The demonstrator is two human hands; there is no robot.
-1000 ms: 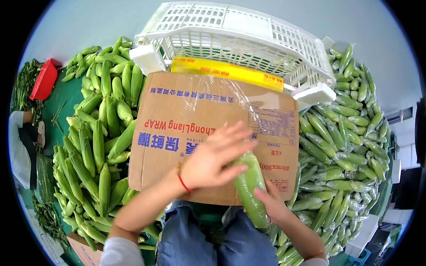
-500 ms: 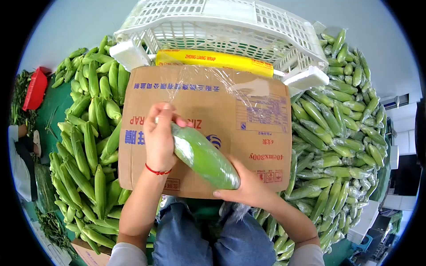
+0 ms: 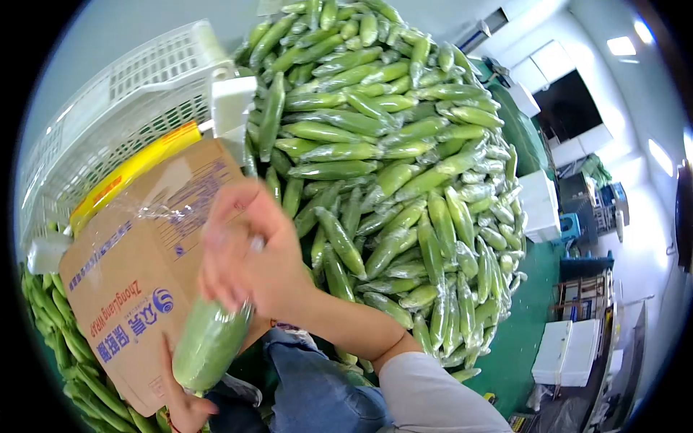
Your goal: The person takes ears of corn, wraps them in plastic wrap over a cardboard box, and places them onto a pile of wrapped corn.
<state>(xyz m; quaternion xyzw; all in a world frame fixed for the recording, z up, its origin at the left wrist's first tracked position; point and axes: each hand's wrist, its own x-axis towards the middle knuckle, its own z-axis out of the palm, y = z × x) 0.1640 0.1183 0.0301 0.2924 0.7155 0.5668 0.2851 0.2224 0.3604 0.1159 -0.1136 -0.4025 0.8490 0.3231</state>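
Fingers (image 3: pixel 211 273) of the right hand (image 3: pixel 253 252) curl at the top of a corn cob (image 3: pixel 208 348) in clear film; they are blurry, so I can't tell how tight. The left hand (image 3: pixel 182 411) grasps its bottom end, over the near edge of the cardboard box (image 3: pixel 184 274). It looks like smoothing the film, which calls for tucking the ends next. Red letters on the box say "ZhongLiang WRAP", with blue Chinese "保鲜膜". Along its far edge, a yellow roll (image 3: pixel 137 169) has writing too small to read.

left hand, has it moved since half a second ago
Yes, the left hand has moved from well over the cardboard to its near edge.
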